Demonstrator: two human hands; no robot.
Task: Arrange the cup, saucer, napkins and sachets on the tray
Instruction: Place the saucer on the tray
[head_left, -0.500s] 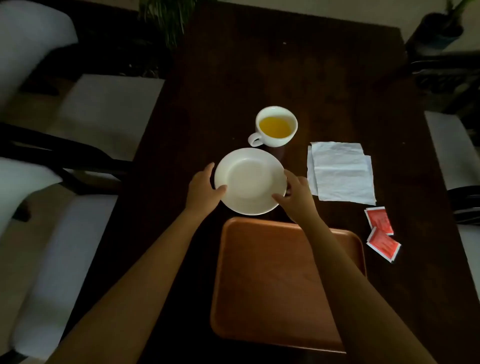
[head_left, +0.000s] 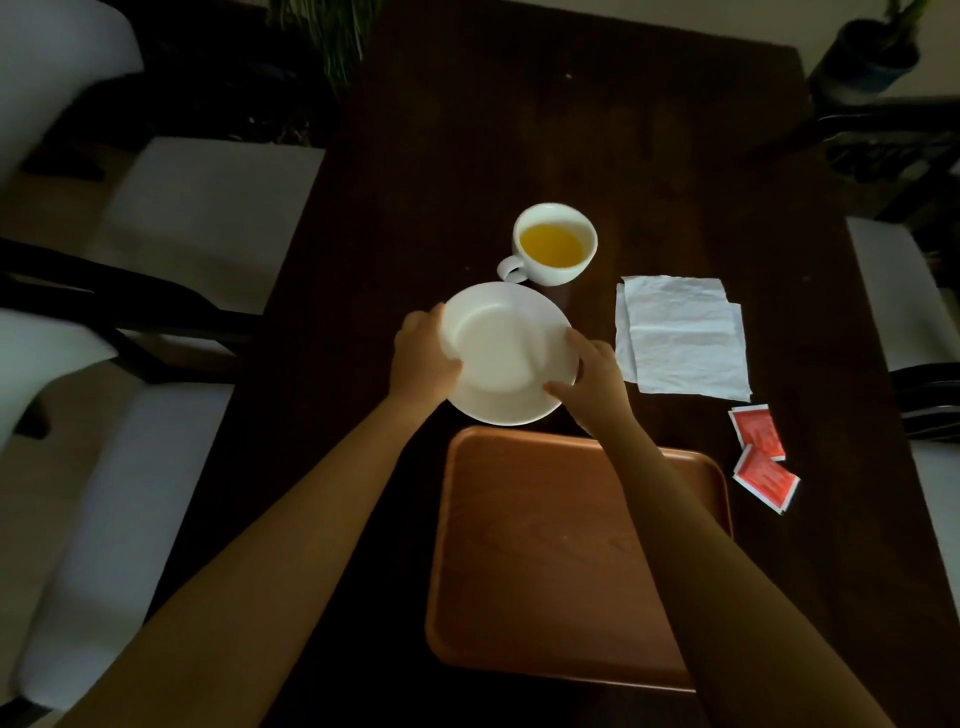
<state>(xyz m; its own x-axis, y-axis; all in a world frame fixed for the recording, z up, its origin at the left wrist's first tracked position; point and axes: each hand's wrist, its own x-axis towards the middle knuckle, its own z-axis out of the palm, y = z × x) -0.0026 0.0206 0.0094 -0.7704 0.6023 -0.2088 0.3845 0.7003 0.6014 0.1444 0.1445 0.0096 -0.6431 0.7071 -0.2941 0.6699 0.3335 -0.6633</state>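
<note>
I have the round white ceramic saucer (head_left: 506, 358), just beyond the brown wooden tray (head_left: 571, 561), pinched at both rims by my left hand (head_left: 423, 361) and right hand (head_left: 592, 379); step 1, I judge: carry it level onto that tray.

Probably a home: dining table (head_left: 519, 130), cushioned chairs (head_left: 208, 218).

On the table (head_left: 519, 130), the tray (head_left: 545, 561) lay nearest the person. Just behind its far edge sat the saucer (head_left: 506, 353), held at its left and right rims. The cup (head_left: 555, 243) stood just behind the saucer. The napkins (head_left: 680, 338) lay right of the saucer; 2 sachets (head_left: 761, 454) lay right of the tray.
</note>
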